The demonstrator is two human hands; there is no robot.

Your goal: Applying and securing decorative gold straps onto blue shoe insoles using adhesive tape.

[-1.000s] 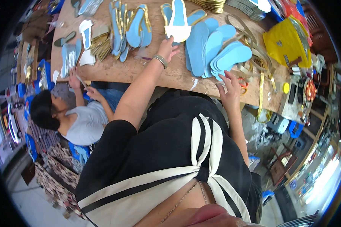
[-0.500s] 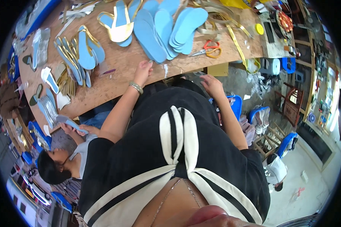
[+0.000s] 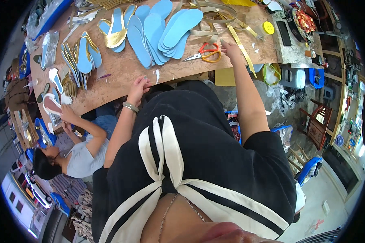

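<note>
My left hand (image 3: pixel 138 88) rests at the table's near edge with its fingers drawn together; whether something small sits in them I cannot make out. Stretched over the table, my right hand (image 3: pixel 232 52) has its fingers apart. It is beside the orange-handled scissors (image 3: pixel 207 53) and next to a gold strip (image 3: pixel 241 49). Beyond my hands lie fanned stacks of light-blue insoles (image 3: pixel 155 34). To their left are blue insoles with a gold upper (image 3: pixel 116 37) and a bunch of gold-edged blue pieces (image 3: pixel 85 56).
A co-worker (image 3: pixel 83 150) at the left holds a white-edged sandal piece (image 3: pixel 52 104). Olive-brown straps (image 3: pixel 215 16) lie coiled at the back. A yellow lid (image 3: pixel 268 28), a dark phone (image 3: pixel 286 34) and a purple pen (image 3: pixel 104 76) are also there. A wooden chair (image 3: pixel 315 121) stands right.
My right hand has risen from below the table edge to beside the scissors. My left hand has shifted slightly back along the edge. The co-worker now holds a white-edged piece farther up.
</note>
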